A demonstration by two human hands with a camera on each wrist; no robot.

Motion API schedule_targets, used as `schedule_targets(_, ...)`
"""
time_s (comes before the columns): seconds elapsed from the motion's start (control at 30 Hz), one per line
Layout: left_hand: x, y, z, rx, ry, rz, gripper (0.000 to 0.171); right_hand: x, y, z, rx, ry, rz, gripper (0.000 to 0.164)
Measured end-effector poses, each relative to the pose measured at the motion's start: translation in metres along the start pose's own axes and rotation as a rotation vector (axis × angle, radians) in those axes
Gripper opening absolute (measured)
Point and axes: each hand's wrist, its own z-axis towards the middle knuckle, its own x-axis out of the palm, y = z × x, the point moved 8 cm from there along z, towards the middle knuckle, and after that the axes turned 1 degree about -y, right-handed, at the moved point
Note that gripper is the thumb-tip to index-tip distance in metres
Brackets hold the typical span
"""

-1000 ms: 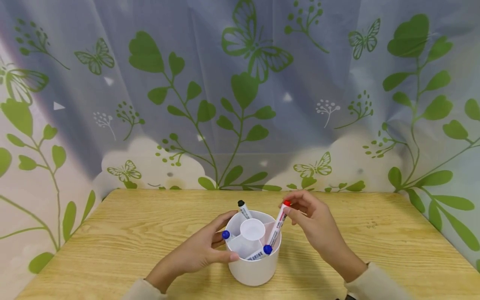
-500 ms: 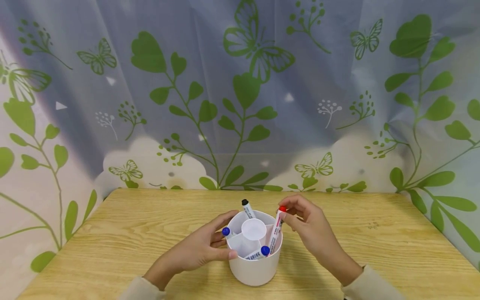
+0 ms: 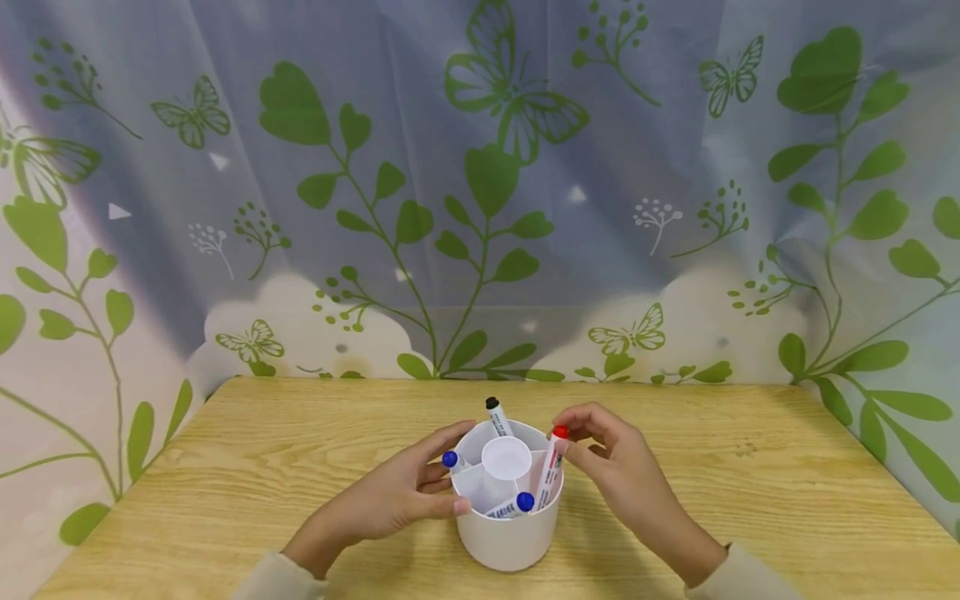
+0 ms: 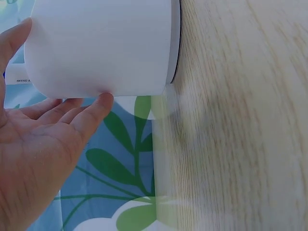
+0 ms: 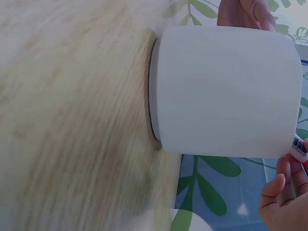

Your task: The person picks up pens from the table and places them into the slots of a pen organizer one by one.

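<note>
A white round pen holder [image 3: 507,543] with divided compartments and a small round centre stands upright on the table. My left hand [image 3: 386,493] holds its left side, thumb at the front rim and fingers against the wall in the left wrist view [image 4: 48,139]. Between thumb and fingers, my right hand [image 3: 630,475] pinches the red-capped end of a whiteboard marker [image 3: 552,473]. That marker's lower part is inside the right compartment. A black-capped marker [image 3: 498,418] leans at the back, a blue-capped one [image 3: 454,461] at the left, and another blue-capped marker [image 3: 508,507] in front.
The wooden table [image 3: 247,467] extends to both sides of the pen holder. Behind it hangs a blue and white curtain [image 3: 420,250] printed with green leaves and butterflies.
My right hand has moved down and slightly left, lowering the red-capped marker deeper into the right compartment. My left hand has stayed on the pen holder.
</note>
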Motion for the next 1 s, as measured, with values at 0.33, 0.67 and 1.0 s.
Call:
schedule_targets(0.33,0.0,-0.003,-0.003,-0.013,0.022,-0.005,0.083,0.002,-0.003,-0.004,0.029,0.006,0.006,0.018)
schedule_targets(0.67,0.0,-0.004,-0.005,-0.017,0.038,-0.022,0.084,0.003,-0.003,-0.006,0.034,0.012,0.022,0.019)
schedule_targets(1.0,-0.005,-0.007,-0.003,-0.013,0.031,0.063,0.088,-0.007,0.001,-0.009,0.016,0.016,0.001,0.027)
